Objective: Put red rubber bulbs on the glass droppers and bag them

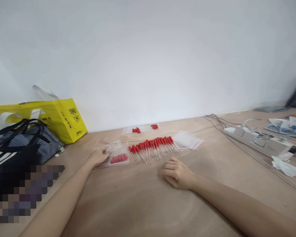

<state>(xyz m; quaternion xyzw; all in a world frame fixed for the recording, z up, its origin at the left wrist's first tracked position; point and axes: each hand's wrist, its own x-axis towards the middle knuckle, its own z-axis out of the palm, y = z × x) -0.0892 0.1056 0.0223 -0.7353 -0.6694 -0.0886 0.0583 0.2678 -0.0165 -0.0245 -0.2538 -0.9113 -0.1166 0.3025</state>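
Observation:
Several droppers [151,146], thin clear tubes with red rubber bulbs, lie side by side in a row, bulbs pointing away from me. To their left is a clear zip bag [117,148] with several red-ended pieces inside. My left hand [99,156] is at this bag's left edge, its fingertips closed on the plastic. Just in front of the row's right half, my right hand [176,172] rests on the table with curled fingers and nothing visible in it. Behind the row lies another clear bag [145,128] with two clusters of small red pieces [136,130].
An opened-out zip bag [188,140] lies right of the droppers. Further right are a white power strip [256,141] with cables and a crumpled tissue [287,166]. A yellow bag [71,123] and a striped bag [48,143] stand left. A white wall [148,65] closes off the back.

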